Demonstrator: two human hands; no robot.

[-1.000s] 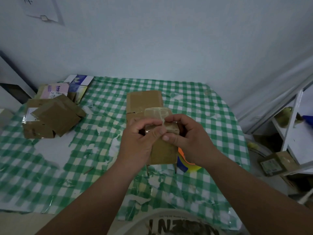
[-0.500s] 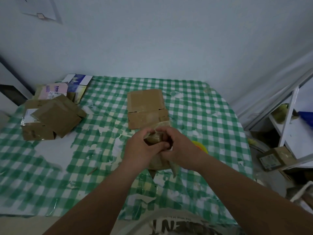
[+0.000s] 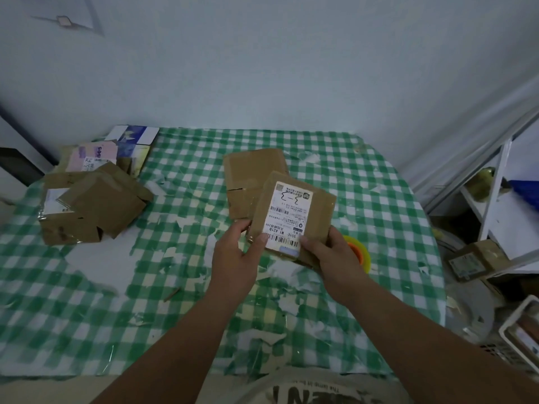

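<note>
Labelled parcel [image 3: 294, 217] between both hands

A second ago both hands were bunched together over the top of the small cardboard box [image 3: 320, 212], which stood on end. Now the box is tipped back, its white shipping label [image 3: 287, 214] facing up. The hands have parted: the left hand [image 3: 236, 258] grips the near-left edge and the right hand [image 3: 335, 258] the near-right corner. The orange and yellow tape roll [image 3: 361, 253] shows more fully to the right of the right hand.
</note>
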